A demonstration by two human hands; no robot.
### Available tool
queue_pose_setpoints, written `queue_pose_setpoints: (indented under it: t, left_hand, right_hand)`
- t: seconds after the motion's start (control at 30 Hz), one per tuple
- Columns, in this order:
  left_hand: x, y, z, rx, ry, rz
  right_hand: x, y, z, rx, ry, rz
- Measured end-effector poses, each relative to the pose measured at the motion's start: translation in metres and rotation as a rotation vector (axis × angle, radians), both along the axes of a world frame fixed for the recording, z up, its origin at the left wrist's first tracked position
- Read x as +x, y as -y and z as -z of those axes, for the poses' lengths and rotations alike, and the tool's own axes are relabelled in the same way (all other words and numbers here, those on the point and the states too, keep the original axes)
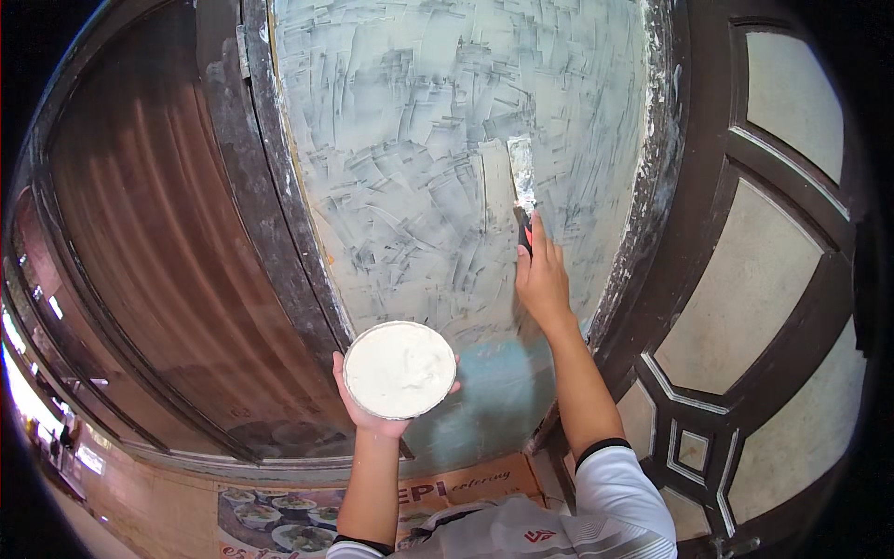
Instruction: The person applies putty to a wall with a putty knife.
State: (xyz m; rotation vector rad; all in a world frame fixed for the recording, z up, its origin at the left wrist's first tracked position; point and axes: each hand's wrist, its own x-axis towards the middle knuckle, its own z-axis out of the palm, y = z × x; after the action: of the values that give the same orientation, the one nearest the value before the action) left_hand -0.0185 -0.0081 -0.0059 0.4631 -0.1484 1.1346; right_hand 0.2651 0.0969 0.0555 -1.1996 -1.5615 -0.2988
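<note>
My right hand [542, 278] grips the dark handle of a putty knife [521, 182], its flat metal blade pressed against a wall panel [419, 168] covered with pale grey-white filler strokes. Below and to the left, my left hand [372, 410] holds up a round shallow dish [399, 369] from beneath. The dish is full of white putty. The lower part of the panel, near the dish, shows bare bluish surface.
A dark brown wooden frame [279, 233] edges the panel on the left, with a reddish-brown shutter [149, 242] beyond it. On the right stands a dark wooden door [745, 307] with pale panes. Printed paper [307, 508] lies on the floor.
</note>
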Motion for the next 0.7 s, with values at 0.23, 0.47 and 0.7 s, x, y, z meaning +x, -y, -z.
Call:
queue_pose_setpoints:
  t: [0.23,0.47,0.7]
  left_hand:
    - [0.001,-0.002,0.003,0.035,-0.035,-0.001]
    - [0.005,-0.002,0.004,0.020,-0.073,-0.027]
    - [0.000,0.003,0.010,0.031,-0.054,-0.025]
  right_hand:
    - [0.013,0.003,0.016,0.113,0.118,0.006]
    - [0.013,0.003,-0.014,0.143,0.166,0.015]
    - [0.012,-0.001,0.035,0.023,0.182,-0.050]
